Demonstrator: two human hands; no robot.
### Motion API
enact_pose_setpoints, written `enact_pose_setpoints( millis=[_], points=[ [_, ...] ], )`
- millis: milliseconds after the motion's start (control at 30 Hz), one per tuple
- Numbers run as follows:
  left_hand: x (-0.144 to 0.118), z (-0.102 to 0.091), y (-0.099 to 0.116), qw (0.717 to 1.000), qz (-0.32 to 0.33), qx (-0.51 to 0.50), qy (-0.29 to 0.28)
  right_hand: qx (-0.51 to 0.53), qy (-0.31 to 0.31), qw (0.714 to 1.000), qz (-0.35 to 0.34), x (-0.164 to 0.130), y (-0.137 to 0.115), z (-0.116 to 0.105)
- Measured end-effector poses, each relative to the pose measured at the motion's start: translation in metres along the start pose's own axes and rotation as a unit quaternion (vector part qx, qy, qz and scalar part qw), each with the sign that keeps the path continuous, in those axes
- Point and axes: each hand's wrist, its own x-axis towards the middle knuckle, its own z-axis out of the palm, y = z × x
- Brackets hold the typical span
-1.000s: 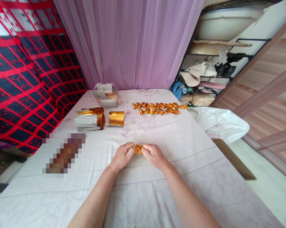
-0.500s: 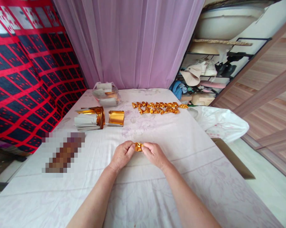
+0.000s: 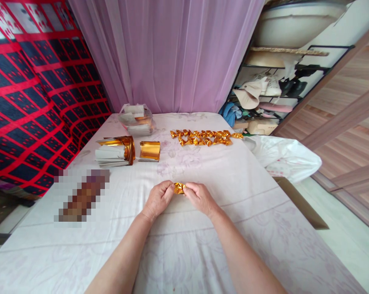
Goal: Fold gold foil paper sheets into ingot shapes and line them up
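Head view: two bare hands meet over a worktop (image 3: 264,228) draped in pale, faintly flowered cloth, creased across its width. The left hand (image 3: 158,200) and the right hand (image 3: 199,199) each pinch one end of a small piece of gold foil paper (image 3: 179,188), crumpled and shiny, held near the middle of the worktop, just above the cloth. Fingertips are closed on the foil; much of the piece is hidden between them, so its exact shape is hard to make out.

Toward the far edge lies a row of folded gold foil pieces (image 3: 204,138), angular and glinting. Toward the far left corner sit a stack of grey-white sheets wrapped in a gold band (image 3: 114,152), a curled gold foil sheet (image 3: 150,150) just beside it, and a clear plastic bag (image 3: 136,119) of paper slips behind them. A blurred patch (image 3: 82,196) near the left edge cannot be identified. A white plastic bag (image 3: 287,157) bulges off the right edge. Both forearms are cut off by the lower border.
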Motion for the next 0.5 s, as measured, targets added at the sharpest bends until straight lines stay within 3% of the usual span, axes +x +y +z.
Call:
enact_pose_setpoints(
  millis=[300, 500],
  points=[
    [0.0011, -0.0049, -0.0037, 0.996, -0.035, 0.076, 0.031, -0.173, 0.059, 0.983, -0.027, -0.0002, 0.0065, 0.0024],
    [0.0014, -0.0065, -0.0003, 0.994, -0.045, 0.098, 0.027, -0.166, 0.108, 0.98, -0.029, -0.0019, 0.0048, 0.0048]
  ],
)
